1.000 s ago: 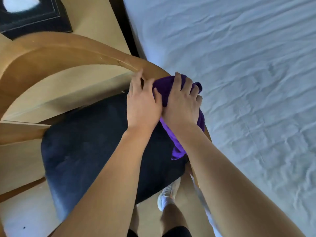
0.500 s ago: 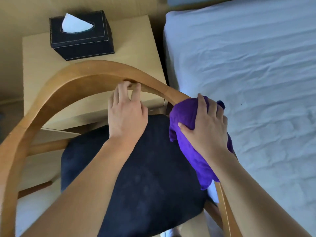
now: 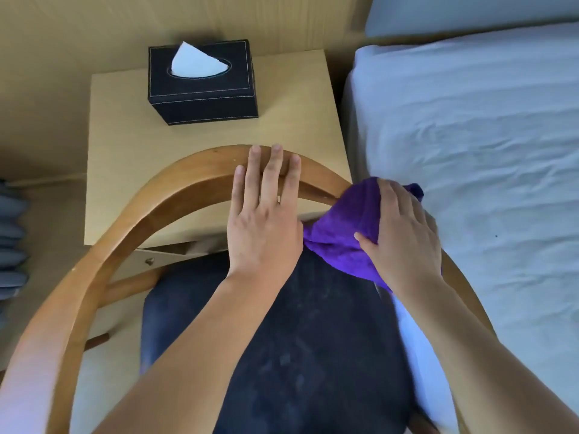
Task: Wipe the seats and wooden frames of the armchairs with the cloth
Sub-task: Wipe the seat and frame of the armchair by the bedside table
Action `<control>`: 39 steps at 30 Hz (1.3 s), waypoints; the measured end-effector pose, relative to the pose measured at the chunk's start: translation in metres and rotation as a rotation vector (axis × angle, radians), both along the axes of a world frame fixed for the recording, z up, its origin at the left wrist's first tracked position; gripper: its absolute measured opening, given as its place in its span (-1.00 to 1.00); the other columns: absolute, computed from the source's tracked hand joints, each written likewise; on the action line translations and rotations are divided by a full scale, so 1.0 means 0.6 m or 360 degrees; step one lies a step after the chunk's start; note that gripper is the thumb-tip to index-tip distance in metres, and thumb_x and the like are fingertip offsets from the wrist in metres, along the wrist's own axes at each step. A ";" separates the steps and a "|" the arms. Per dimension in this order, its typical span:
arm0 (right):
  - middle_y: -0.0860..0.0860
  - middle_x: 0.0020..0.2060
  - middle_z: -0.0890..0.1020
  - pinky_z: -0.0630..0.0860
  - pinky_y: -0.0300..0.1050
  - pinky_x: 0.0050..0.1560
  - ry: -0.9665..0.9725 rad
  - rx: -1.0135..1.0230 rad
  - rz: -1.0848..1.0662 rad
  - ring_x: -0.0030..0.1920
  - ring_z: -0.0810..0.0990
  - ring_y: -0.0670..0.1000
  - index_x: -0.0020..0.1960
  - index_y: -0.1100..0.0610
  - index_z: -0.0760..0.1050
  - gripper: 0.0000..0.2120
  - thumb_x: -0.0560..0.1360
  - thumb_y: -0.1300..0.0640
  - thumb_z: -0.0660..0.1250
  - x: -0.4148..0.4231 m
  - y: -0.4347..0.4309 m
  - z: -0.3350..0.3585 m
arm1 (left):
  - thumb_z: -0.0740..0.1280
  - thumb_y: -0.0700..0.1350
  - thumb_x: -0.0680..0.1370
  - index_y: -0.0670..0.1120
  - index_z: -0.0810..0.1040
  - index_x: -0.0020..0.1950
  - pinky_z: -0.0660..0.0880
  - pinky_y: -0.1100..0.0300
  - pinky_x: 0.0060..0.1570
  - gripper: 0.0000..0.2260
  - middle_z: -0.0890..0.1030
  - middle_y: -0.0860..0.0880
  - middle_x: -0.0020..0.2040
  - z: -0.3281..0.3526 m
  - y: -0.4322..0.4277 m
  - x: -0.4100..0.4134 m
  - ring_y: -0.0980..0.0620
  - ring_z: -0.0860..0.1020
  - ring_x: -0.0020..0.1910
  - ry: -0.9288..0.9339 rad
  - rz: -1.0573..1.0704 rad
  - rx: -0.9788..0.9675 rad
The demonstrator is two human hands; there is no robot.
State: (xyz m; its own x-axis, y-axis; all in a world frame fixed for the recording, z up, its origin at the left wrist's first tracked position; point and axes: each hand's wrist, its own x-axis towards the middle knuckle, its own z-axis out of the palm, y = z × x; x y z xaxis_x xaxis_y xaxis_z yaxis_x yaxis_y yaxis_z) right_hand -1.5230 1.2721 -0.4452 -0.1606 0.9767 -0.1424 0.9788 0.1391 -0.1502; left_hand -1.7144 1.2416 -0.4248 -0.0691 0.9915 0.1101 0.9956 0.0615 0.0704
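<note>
An armchair stands below me, with a curved wooden frame [image 3: 150, 214] arching over a dark blue seat cushion [image 3: 313, 355]. My left hand [image 3: 266, 214] lies flat with fingers spread over the top of the arch, holding nothing. My right hand [image 3: 404, 236] presses a bunched purple cloth [image 3: 344, 227] onto the frame's right side, just right of the left hand. The frame under the cloth is hidden.
A light wooden nightstand [image 3: 125, 145] stands behind the chair, carrying a black tissue box [image 3: 203, 89]. A bed with a white sheet [image 3: 485, 167] runs close along the chair's right side. Grey folded fabric [image 3: 12, 233] shows at the left edge.
The view has tilted up and back, so the nightstand and tissue box show fully. My hands have parted: the left moved up onto the arch top, the right slid the cloth along the right side.
</note>
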 end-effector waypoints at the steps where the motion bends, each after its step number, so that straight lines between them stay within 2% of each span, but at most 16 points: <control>1: 0.13 0.45 0.38 0.39 0.16 0.35 -0.0021 0.0024 -0.0023 0.43 0.39 0.21 0.54 0.16 0.17 -0.12 0.39 -0.01 0.56 0.010 -0.008 -0.001 | 0.35 -0.21 0.48 -0.11 0.19 0.59 -0.07 -0.10 0.53 -0.31 0.17 -0.16 0.58 -0.001 -0.001 -0.002 -0.24 0.06 0.58 -0.0005 -0.0018 0.0017; 3: 0.16 0.37 0.45 0.45 0.17 0.28 -0.0050 0.0046 -0.0056 0.35 0.45 0.24 0.48 0.18 0.25 -0.18 0.36 0.01 0.58 0.010 -0.013 -0.001 | 0.36 -0.20 0.48 -0.11 0.18 0.59 -0.08 -0.09 0.53 -0.29 0.16 -0.16 0.59 -0.004 -0.003 -0.003 -0.24 0.05 0.58 -0.0015 -0.0040 0.0036; 6: 0.15 0.25 0.52 0.45 0.13 0.20 -0.0037 -0.0019 -0.0064 0.25 0.50 0.24 0.40 0.18 0.33 -0.27 0.39 -0.09 0.54 -0.038 0.023 -0.003 | 0.30 -0.21 0.49 -0.14 0.19 0.58 -0.08 -0.09 0.53 -0.34 0.18 -0.18 0.58 -0.010 -0.002 -0.002 -0.24 0.07 0.57 -0.0013 -0.0018 0.0096; 9: 0.09 0.21 0.52 0.43 0.06 0.20 0.0123 -0.0040 -0.0032 0.23 0.51 0.20 0.37 0.13 0.36 -0.30 0.36 -0.13 0.53 -0.088 0.060 -0.005 | 0.00 -0.14 0.53 -0.15 0.23 0.57 -0.07 -0.08 0.53 -0.43 0.22 -0.18 0.57 -0.006 0.005 -0.002 -0.25 0.09 0.57 -0.0078 0.0008 0.0113; 11: 0.10 0.21 0.51 0.42 0.06 0.22 0.0238 0.0011 0.0022 0.23 0.51 0.20 0.37 0.14 0.36 -0.30 0.36 -0.08 0.54 -0.110 0.069 -0.002 | -0.10 -0.14 0.51 -0.15 0.26 0.56 -0.06 -0.07 0.52 -0.40 0.25 -0.18 0.55 -0.001 0.010 -0.005 -0.24 0.11 0.57 -0.0130 0.0009 0.0111; 15: 0.10 0.27 0.50 0.43 0.04 0.23 0.0374 0.0141 0.0220 0.26 0.50 0.17 0.41 0.17 0.35 -0.28 0.37 -0.07 0.52 -0.139 0.076 0.002 | 0.11 -0.26 0.50 -0.14 0.27 0.55 -0.05 -0.07 0.53 -0.42 0.27 -0.17 0.54 -0.008 0.005 -0.005 -0.24 0.11 0.57 -0.0155 -0.0022 0.0138; 18: 0.04 0.36 0.44 0.42 0.00 0.19 0.0352 0.0082 0.0245 0.31 0.47 0.13 0.49 0.12 0.25 -0.18 0.37 -0.09 0.54 -0.128 0.070 0.005 | 0.13 -0.22 0.55 -0.13 0.30 0.53 0.00 -0.08 0.54 -0.49 0.31 -0.16 0.52 -0.005 0.002 0.001 -0.24 0.14 0.56 -0.0121 0.0018 0.0157; 20: 0.00 0.39 0.40 0.43 -0.01 0.17 0.0232 -0.0006 0.0160 0.33 0.45 0.10 0.51 0.08 0.19 -0.22 0.43 -0.03 0.50 -0.091 0.057 0.006 | 0.12 -0.23 0.52 -0.13 0.32 0.51 0.03 -0.10 0.54 -0.48 0.33 -0.17 0.50 0.001 0.005 0.008 -0.25 0.15 0.55 -0.0129 0.0046 0.0149; 23: 0.04 0.33 0.44 0.43 0.00 0.19 0.0013 -0.0052 -0.0009 0.29 0.48 0.14 0.49 0.11 0.21 -0.29 0.44 0.07 0.46 -0.027 0.023 0.010 | 0.30 -0.35 0.45 -0.10 0.28 0.52 -0.02 -0.07 0.55 -0.37 0.28 -0.14 0.51 0.007 0.001 0.011 -0.22 0.09 0.57 -0.0146 0.0080 0.0083; 26: 0.08 0.33 0.44 0.41 0.05 0.24 0.0021 -0.0121 -0.0216 0.28 0.47 0.19 0.47 0.14 0.24 -0.25 0.37 0.04 0.49 0.025 -0.016 0.014 | 0.33 -0.35 0.47 -0.07 0.26 0.52 -0.03 -0.07 0.54 -0.36 0.25 -0.12 0.53 0.010 -0.003 0.006 -0.20 0.08 0.57 -0.0148 0.0075 0.0077; 29: 0.10 0.39 0.37 0.39 0.11 0.30 0.0052 -0.0136 -0.0374 0.32 0.42 0.23 0.51 0.14 0.19 -0.11 0.32 0.00 0.55 0.063 -0.058 0.021 | 0.33 -0.34 0.48 -0.06 0.27 0.52 -0.02 -0.08 0.54 -0.37 0.25 -0.13 0.53 0.011 -0.002 0.005 -0.20 0.08 0.57 -0.0168 0.0065 0.0074; 32: 0.12 0.42 0.33 0.37 0.16 0.30 0.0063 -0.0124 -0.0479 0.34 0.39 0.26 0.52 0.14 0.16 -0.08 0.31 0.02 0.57 0.072 -0.080 0.020 | 0.33 -0.33 0.49 -0.07 0.25 0.53 -0.03 -0.09 0.54 -0.37 0.24 -0.14 0.54 0.010 -0.002 0.003 -0.21 0.07 0.57 -0.0176 0.0051 0.0054; 36: 0.18 0.35 0.39 0.38 0.18 0.28 -0.0147 -0.0087 -0.0501 0.29 0.42 0.29 0.45 0.20 0.23 -0.16 0.33 -0.02 0.55 0.033 -0.050 0.009 | 0.32 -0.35 0.48 -0.09 0.24 0.55 -0.01 -0.12 0.54 -0.35 0.23 -0.15 0.54 0.008 0.002 -0.001 -0.24 0.07 0.57 -0.0140 0.0038 0.0053; 39: 0.16 0.28 0.47 0.42 0.15 0.23 -0.0113 -0.0050 -0.0302 0.25 0.47 0.27 0.39 0.19 0.31 -0.29 0.38 -0.05 0.51 -0.020 -0.001 0.005 | 0.35 -0.33 0.46 -0.09 0.26 0.55 -0.03 -0.09 0.52 -0.33 0.26 -0.15 0.54 0.006 0.002 -0.005 -0.24 0.12 0.56 -0.0106 0.0016 0.0074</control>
State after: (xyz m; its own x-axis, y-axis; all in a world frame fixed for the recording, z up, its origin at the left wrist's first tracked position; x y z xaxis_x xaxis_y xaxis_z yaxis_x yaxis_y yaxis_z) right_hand -1.5349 1.2715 -0.4423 0.0376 0.9834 -0.1776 0.9953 -0.0527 -0.0812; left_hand -1.7172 1.2427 -0.4214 -0.0876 0.9846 0.1512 0.9880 0.0665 0.1393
